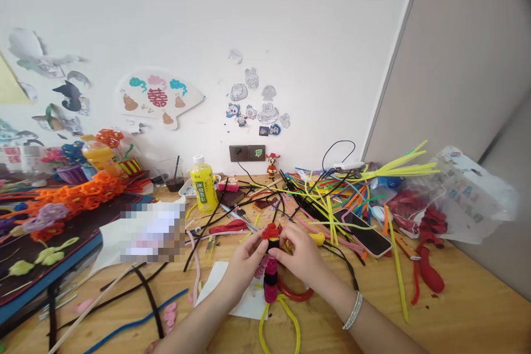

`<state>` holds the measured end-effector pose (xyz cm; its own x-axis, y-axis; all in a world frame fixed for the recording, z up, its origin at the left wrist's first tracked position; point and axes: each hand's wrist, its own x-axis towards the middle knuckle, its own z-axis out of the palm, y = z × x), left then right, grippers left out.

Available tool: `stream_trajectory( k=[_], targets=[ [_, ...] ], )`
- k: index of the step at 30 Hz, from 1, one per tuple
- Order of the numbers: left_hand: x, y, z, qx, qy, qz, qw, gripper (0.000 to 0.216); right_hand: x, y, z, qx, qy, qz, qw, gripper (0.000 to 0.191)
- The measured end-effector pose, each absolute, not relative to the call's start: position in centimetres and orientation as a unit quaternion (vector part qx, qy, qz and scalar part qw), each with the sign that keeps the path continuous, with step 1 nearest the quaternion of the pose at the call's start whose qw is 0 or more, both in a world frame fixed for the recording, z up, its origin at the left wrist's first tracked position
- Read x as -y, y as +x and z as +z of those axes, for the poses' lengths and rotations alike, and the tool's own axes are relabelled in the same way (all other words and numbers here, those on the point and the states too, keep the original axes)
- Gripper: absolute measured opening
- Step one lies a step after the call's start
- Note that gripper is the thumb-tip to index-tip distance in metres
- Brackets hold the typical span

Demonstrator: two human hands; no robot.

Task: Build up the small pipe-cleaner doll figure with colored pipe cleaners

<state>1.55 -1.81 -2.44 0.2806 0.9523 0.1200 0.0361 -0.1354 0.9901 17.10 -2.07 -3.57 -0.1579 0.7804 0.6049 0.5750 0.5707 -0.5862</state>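
Observation:
A small figure made of pipe cleaners [271, 278] is held up between my two hands above the table. It has a red top, a black part below that, and a magenta and black body. Yellow pipe cleaner loops [297, 325] hang from its lower end. My left hand [245, 260] pinches the figure near its top from the left. On the other side, the fingers of my right hand [299, 250] close on the upper part by the red piece. Fingers partly hide the figure's middle. Under it lies a white sheet of paper [244, 307].
A yellow drink bottle [203, 185] stands behind on the left. Loose pipe cleaners [332, 215] spread over the right side, around a phone [367, 235]. Orange pipe cleaner flowers [89, 191] sit at far left. A red balloon [431, 271] and plastic bag [473, 193] lie at right.

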Motion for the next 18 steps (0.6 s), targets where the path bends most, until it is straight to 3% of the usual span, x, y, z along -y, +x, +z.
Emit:
stream_trajectory(
  k=[11,18],
  targets=[
    [1.8,1.5,-2.2,-0.378,0.628,0.453,0.508,0.041,2.6,17.3,-2.7,0.761,-0.394,0.087,0.508,0.006],
    [1.7,1.5,-2.3,-0.367,0.617,0.464,0.518,0.040,2.7,17.0,-3.0,0.777,-0.391,0.069,0.488,0.012]
  ],
)
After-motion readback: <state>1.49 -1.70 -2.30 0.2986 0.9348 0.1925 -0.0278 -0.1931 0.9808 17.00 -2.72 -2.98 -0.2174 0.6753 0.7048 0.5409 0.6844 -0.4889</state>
